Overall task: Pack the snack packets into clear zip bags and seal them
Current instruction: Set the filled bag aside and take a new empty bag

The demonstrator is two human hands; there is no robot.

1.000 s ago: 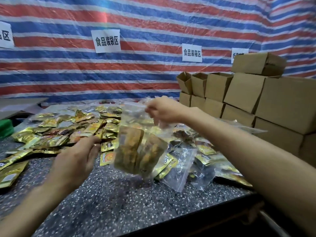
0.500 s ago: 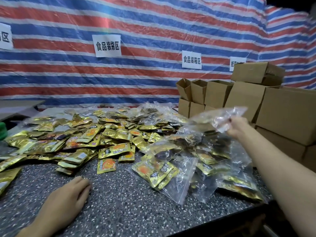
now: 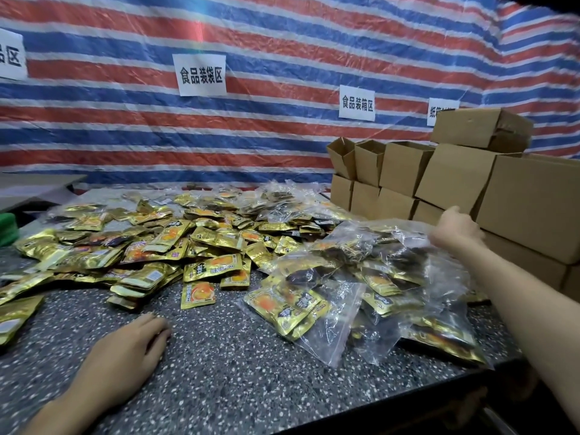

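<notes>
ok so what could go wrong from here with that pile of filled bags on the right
The filled zip bags are heaped right up to the table edge; a nudge from the right hand could slide some off.
The loose snack packets touch that heap, so packed and unpacked may get mixed.
The seals are too unclear to judge; an open bag might spill.

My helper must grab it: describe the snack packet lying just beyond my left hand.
Find the speckled table, then the gold heap's near edge. The packet lies flat beyond the left hand, orange picture up; unlike its neighbours, nothing overlaps it.
</notes>
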